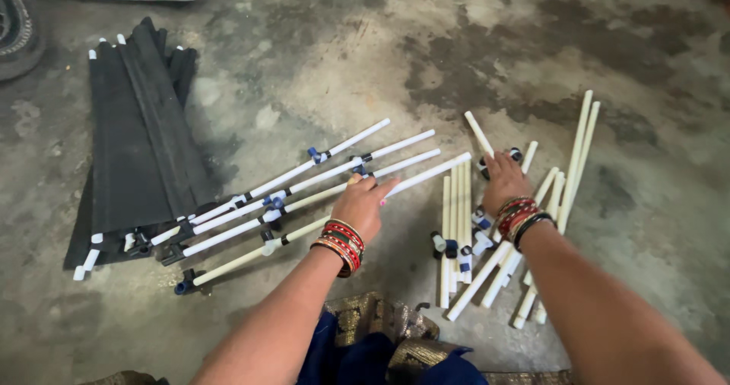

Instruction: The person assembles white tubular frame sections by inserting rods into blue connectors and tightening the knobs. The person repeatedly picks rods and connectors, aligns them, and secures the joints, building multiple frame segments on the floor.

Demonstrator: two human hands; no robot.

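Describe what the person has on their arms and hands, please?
Both forearms are bare, with no sleeves in view. The left hand has a stack of red, green and gold bangles at the wrist. The right hand wears red and gold bangles with a dark one nearest the elbow. No gloves show; rings cannot be made out.

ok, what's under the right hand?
The right hand rests on a loose pile of white pipes with small dark connectors on the concrete floor. What the palm itself covers can't be seen.
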